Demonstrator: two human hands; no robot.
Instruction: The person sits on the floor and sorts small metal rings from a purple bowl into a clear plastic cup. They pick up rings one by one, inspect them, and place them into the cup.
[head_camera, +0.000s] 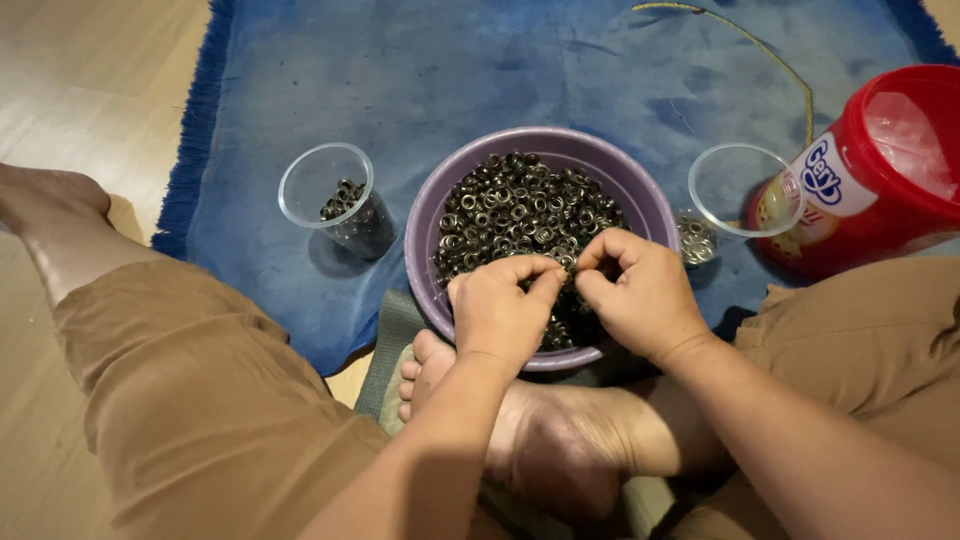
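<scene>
While the person sits cross-legged on the floor, both hands meet over the near side of a purple bowl (425, 215) that rests on a blue rug (420, 70) just beyond a bare foot (545, 440). That bowl is heaped with small dark metal eyelets (520, 205), ring-shaped and shiny. Over the bowl's near rim, the left hand (500, 312) is curled nearly closed, thumb and forefinger pressed together at the tips; something small seems pinched there, though what exactly cannot be told. Just beside it, the right hand (640, 290) has its fingers bent inward in the same way, its fingertips (590, 255) drawn together over the eyelets and almost touching those of the left hand; whether it holds an eyelet is hidden.

To the left of the bowl, a clear plastic cup (305, 175) stands apart from it on the rug, holding a small pile of dark eyelets. To the right, a second clear cup (745, 165) stands near the bowl, with a few pale eyelets (695, 240) showing at its base. Behind it, touching or nearly so, a red plastic tub (900, 160) lies tilted on its side. A thin yellow cord (760, 50) trails across the rug's far right part. Tan trousers (190, 400) cover both knees either side.
</scene>
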